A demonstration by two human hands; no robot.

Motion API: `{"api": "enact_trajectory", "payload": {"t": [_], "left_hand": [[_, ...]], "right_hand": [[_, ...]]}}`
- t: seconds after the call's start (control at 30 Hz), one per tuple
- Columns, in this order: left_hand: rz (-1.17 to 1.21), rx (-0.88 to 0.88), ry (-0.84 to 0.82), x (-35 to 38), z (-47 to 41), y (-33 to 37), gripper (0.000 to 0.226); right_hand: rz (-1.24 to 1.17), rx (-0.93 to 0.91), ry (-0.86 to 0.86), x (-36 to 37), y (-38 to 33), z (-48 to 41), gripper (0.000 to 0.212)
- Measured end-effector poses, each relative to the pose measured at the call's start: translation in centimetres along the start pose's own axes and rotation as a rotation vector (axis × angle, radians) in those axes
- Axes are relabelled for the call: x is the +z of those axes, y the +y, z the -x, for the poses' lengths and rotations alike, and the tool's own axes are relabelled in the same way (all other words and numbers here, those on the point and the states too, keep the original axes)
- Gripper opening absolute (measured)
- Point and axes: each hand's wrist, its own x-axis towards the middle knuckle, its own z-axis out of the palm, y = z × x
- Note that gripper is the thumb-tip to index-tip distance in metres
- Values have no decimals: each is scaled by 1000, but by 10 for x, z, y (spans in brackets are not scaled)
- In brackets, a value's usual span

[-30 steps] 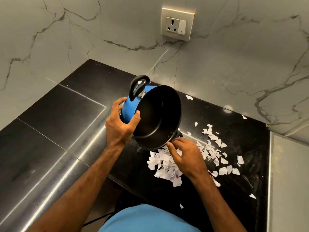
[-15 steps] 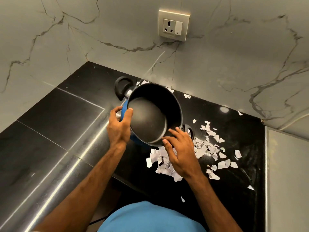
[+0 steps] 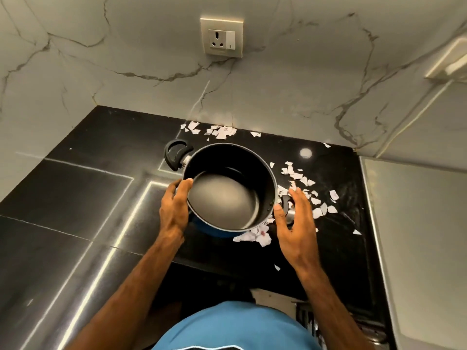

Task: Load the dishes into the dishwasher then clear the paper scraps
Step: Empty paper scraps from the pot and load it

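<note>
Your left hand holds the pot by its left side, thumb hooked over the rim and fingers round the blue wall. Your right hand is open, fingers loose and spread, just beside the pot's right side. It holds nothing. The near handle sits right by those fingers, but it is too hard to see if you touch it. The far handle points away from you, to the far left. So the line from handle to handle runs slanted, far left to near right, and your right hand is the one closest to a handle.

The pot stands straight up, mouth to the top, low over the black table. If it rests there or hangs just above is not clear. It is blue outside, black inside, smooth, shiny and empty. Paper scraps lie under its near edge, to its right and by the wall.

I think the next move is to close your right hand on the near handle and lift.
</note>
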Motion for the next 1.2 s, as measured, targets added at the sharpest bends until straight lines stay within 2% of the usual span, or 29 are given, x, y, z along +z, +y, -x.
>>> {"api": "enact_trajectory", "payload": {"t": [0.1, 0.3, 0.43, 0.53, 0.6, 0.67, 0.73, 0.8, 0.97, 1.03, 1.13, 1.2], "left_hand": [[-20, 29, -88, -6, 11, -1, 37], [-43, 20, -205, -20, 46, -8, 49], [-50, -41, -291, -27, 76, -23, 49], [-54, -49, -353, -31, 103, -38, 37], [-64, -67, -391, -34, 119, -50, 37], [-94, -100, -443, -36, 134, -62, 42], [-115, -125, -485, -37, 148, -74, 47], [-139, -137, -526, -35, 163, -85, 42], [-188, -196, -639, -21, 203, -100, 44], [-207, -214, -662, -10, 221, -105, 43], [-239, -241, -720, 4, 246, -113, 48], [-261, -261, -768, 13, 260, -122, 49]], "right_hand": [[-49, 57, 38, -12, -10, 26, 58], [-172, 194, 155, -27, -15, 87, 61], [-303, 377, 260, -39, -22, 139, 64], [-486, 537, 274, -43, -20, 180, 65], [-690, 643, 285, -46, -16, 207, 59], [-866, 700, 302, -54, -17, 234, 41], [-919, 723, 312, -60, -15, 259, 30], [-932, 746, 336, -68, -13, 284, 35], [-943, 824, 400, -84, -9, 333, 66], [-982, 846, 412, -91, -10, 348, 58], [-1039, 882, 464, -106, -11, 365, 30], [-1052, 898, 515, -117, -8, 378, 27]]}}
